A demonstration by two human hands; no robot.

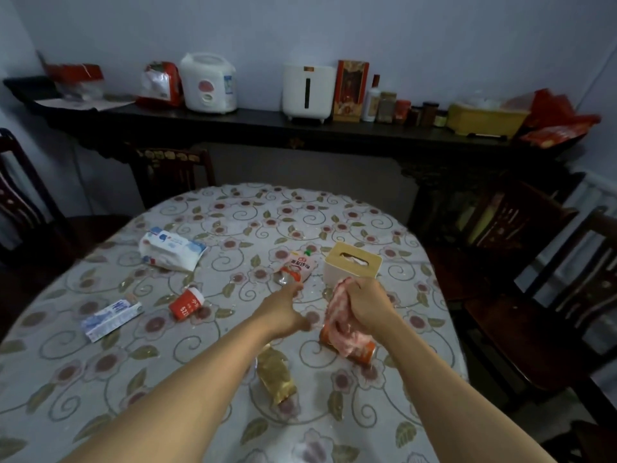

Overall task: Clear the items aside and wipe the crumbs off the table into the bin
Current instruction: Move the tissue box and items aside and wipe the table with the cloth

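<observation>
On the round table (100, 379) with a floral cloth, my right hand (365, 305) grips a crumpled pink cloth (340, 320) above an orange can (362, 350) lying on its side. My left hand (285, 310) reaches forward, its fingertips at the lower end of a pink sauce pouch (297, 265). Just behind stands a white tissue box (352, 264) with a beige lid. A wet-wipes pack (170, 250) lies far left, a red and white cup (186, 304) lies tipped over, and a blue and white carton (112, 319) lies flat. A gold packet (275, 374) sits between my forearms.
Dark wooden chairs stand at the left (20, 202), behind the table (173, 172) and at the right (534, 295). A long dark sideboard (267, 128) against the wall carries a rice cooker (208, 83), a white appliance (309, 91), jars and bags.
</observation>
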